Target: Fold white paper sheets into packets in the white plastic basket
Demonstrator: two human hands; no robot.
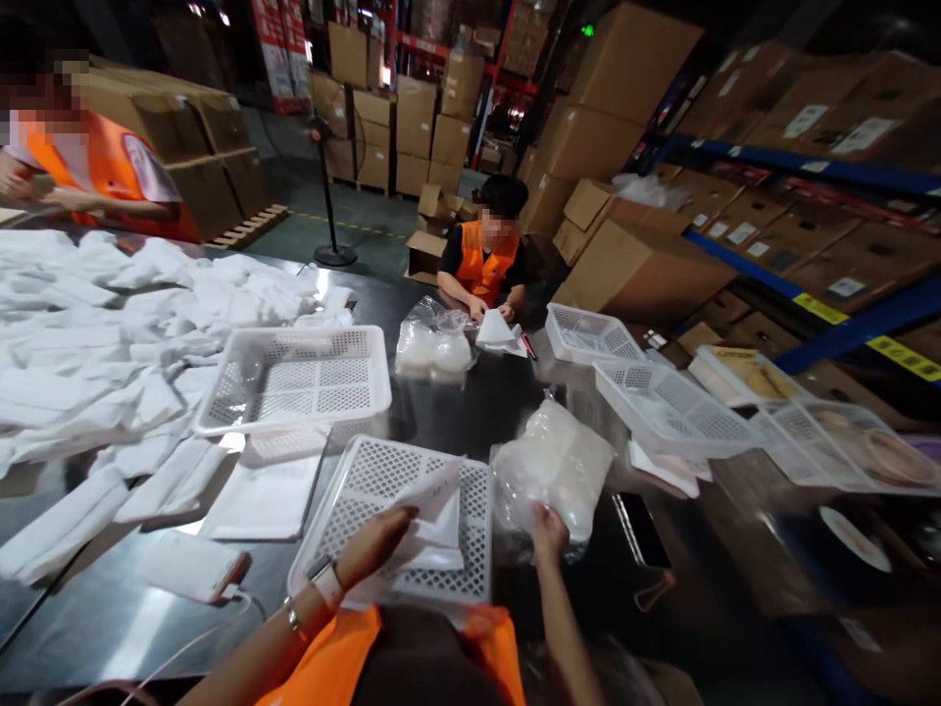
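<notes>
A dark, glossy bench (470, 402) carries everything here. Across its left part spreads a loose heap of white folded cloths (95, 333), with flat white packets (265, 495) lying just beside the heap's near edge. White perforated baskets stand on the surface: one empty basket (298, 378) near the middle, a nearer basket (401, 520) at the front edge, and a row of further baskets (662, 402) along the right side. Two clear plastic bags of white pieces rest between them, one far (433, 343), one near (551, 471). A phone (195, 569) with a white cable lies front left, another dark phone (643, 529) front right.
</notes>
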